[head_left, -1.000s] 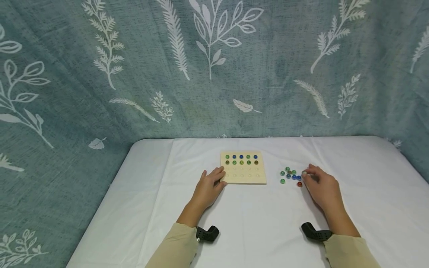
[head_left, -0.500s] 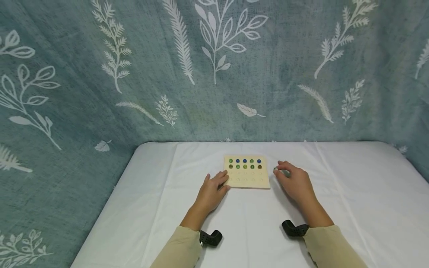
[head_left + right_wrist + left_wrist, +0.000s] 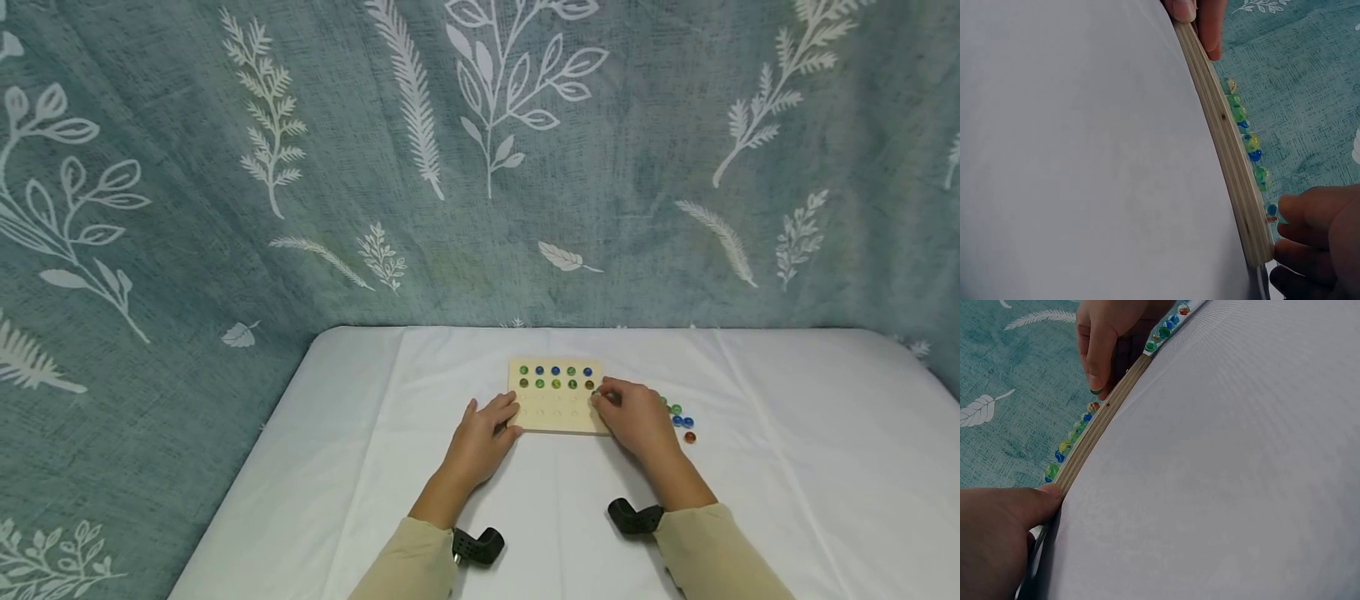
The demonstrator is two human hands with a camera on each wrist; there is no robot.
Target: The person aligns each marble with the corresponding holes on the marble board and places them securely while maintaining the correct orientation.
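A pale wooden board [image 3: 555, 423] with rows of round hollows lies on the white cloth; its two far rows hold green, blue and brownish marbles [image 3: 556, 384]. My left hand [image 3: 480, 442] grips the board's near left corner, thumb at the front edge and fingertips on top. Between thumb and forefinger my right hand [image 3: 639, 417] pinches a green marble [image 3: 1095, 391] over the board's right side, by the third row. In the right wrist view, other fingers of that hand are near the board's end [image 3: 1260, 250]. Whether the marble touches a hollow I cannot tell.
Right of the board, loose marbles lie partly behind my right hand: a green marble [image 3: 677, 409], blue marbles [image 3: 688, 422] and an orange-brown one [image 3: 690, 437]. A leaf-patterned teal curtain [image 3: 465, 250] hangs behind the white-covered table [image 3: 375, 467].
My right hand has carried the green marble left from the loose pile to over the board. My left hand keeps its place on the board. The head view has shifted slightly.
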